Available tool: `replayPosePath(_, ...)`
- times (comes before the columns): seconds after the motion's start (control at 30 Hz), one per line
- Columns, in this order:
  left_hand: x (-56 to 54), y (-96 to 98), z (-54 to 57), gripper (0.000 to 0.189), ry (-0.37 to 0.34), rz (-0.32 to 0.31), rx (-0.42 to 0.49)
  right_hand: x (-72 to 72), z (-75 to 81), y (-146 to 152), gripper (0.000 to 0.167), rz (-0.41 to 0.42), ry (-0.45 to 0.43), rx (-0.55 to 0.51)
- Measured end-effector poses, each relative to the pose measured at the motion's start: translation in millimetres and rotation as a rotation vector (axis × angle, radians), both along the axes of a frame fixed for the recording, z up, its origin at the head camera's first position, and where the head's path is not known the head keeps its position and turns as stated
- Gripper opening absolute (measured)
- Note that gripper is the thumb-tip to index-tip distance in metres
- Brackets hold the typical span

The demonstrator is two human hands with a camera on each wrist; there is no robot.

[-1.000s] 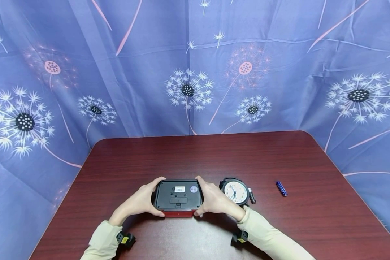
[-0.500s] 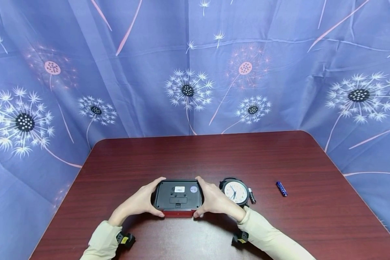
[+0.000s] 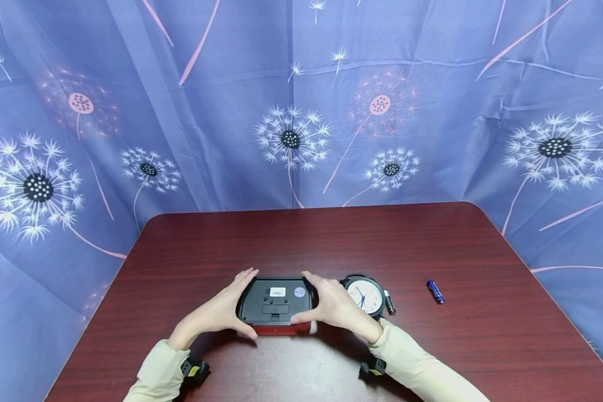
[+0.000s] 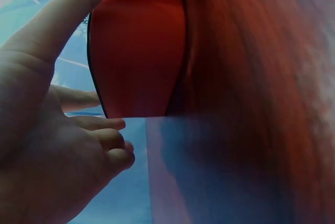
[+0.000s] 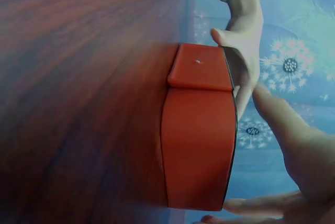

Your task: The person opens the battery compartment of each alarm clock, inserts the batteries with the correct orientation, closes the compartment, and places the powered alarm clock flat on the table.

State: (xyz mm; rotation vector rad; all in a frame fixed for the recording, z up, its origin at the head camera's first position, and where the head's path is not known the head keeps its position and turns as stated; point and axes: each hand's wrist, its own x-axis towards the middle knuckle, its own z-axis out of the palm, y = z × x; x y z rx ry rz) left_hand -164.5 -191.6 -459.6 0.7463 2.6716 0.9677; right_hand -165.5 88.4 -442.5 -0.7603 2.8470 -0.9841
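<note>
A red box-shaped device (image 3: 276,307) lies with its black panel upward; the panel carries a barcode label, a round purple sticker and a small battery cover. My left hand (image 3: 220,306) is spread around its left end, thumb at the front and fingers toward the back corner. At the right end my right hand (image 3: 334,304) is spread too, its thumb appearing over the panel's front corner. In the right wrist view that thumb (image 5: 280,114) is apart from the red side (image 5: 199,145). The left wrist view shows loosely extended fingers (image 4: 107,139) beside the red end (image 4: 138,56).
A round black alarm clock (image 3: 365,296) with a white dial lies to the right, partly behind my right wrist. Beside it is a black-and-silver battery (image 3: 389,302); a blue battery (image 3: 435,292) lies farther right on the dark red table (image 3: 301,240). A patterned blue curtain (image 3: 221,111) hangs behind.
Both hands have loosened from the device. The right thumb has lifted from the front edge to above the panel, and the left hand has spread wider. The device has stayed in place.
</note>
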Motion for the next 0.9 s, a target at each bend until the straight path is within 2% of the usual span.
replayPosePath(0.23, 0.2, 4.5, 1.8, 0.123, 0.025, -0.029, 0.017, 6.2, 0.5, -7, 0.037, -0.102, 0.309, -0.067)
replayPosePath(0.37, 0.4, 7.7, 2.0, 0.12, 0.028, -0.058, 0.044, 9.5, 2.7, -12, 0.019, -0.094, 0.422, -0.07)
replayPosePath(0.47, -0.3, 10.3, 1.5, 0.114, 0.001, -0.061, 0.06, 10.1, 3.0, -16, 0.014, -0.03, 0.459, -0.052)
replayPosePath(0.63, -1.7, 12.7, -0.8, 0.109, -0.01, -0.06, 0.032, 10.4, 0.9, -23, 0.014, 0.045, 0.466, 0.021)
replayPosePath(0.9, -3.1, 14.8, 0.7, 0.109, 0.045, -0.035, -0.046, 11.3, -1.3, -31, 0.02, 0.098, 0.444, 0.11)
